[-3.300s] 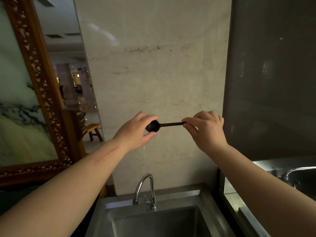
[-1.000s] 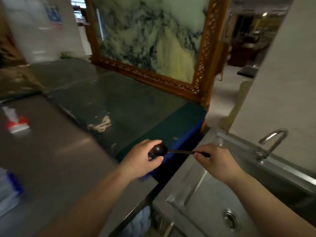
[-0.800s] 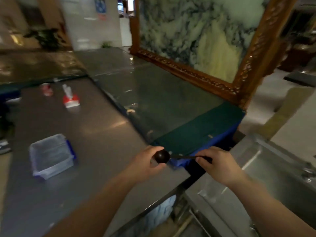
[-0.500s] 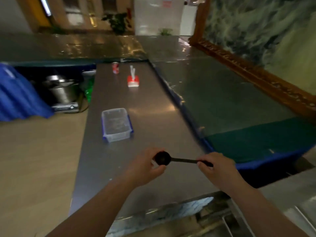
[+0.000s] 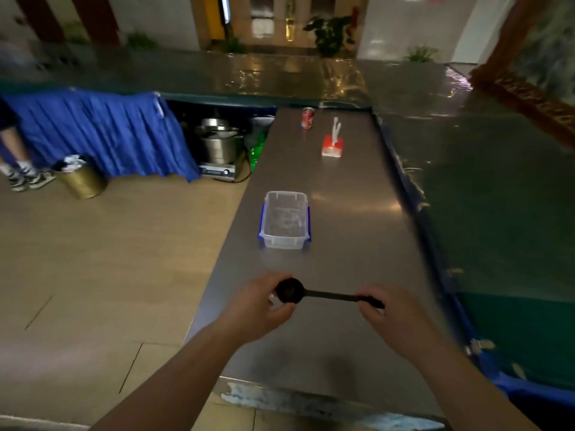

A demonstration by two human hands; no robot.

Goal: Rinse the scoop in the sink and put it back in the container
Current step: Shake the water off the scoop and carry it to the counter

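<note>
A small black scoop (image 5: 311, 294) is held level over the near end of a long steel counter (image 5: 348, 237). My left hand (image 5: 258, 306) pinches its round bowl, and my right hand (image 5: 395, 315) grips the end of its thin handle. Farther along the counter stands a clear plastic container (image 5: 284, 219) with blue side clips, lid off, well beyond both hands. The sink is out of view.
A red tissue box (image 5: 333, 146) and a red can (image 5: 308, 118) stand at the counter's far end. A raised dark green glass-topped surface (image 5: 497, 188) runs along the right. On the floor to the left are a brass bin (image 5: 81, 178), steel pots (image 5: 219, 144), a blue cloth and someone's feet (image 5: 25, 177).
The view has swung left from the sink and wall to the steel counter. Both hands kept hold of the scoop throughout. The container has come into view ahead of my hands.
</note>
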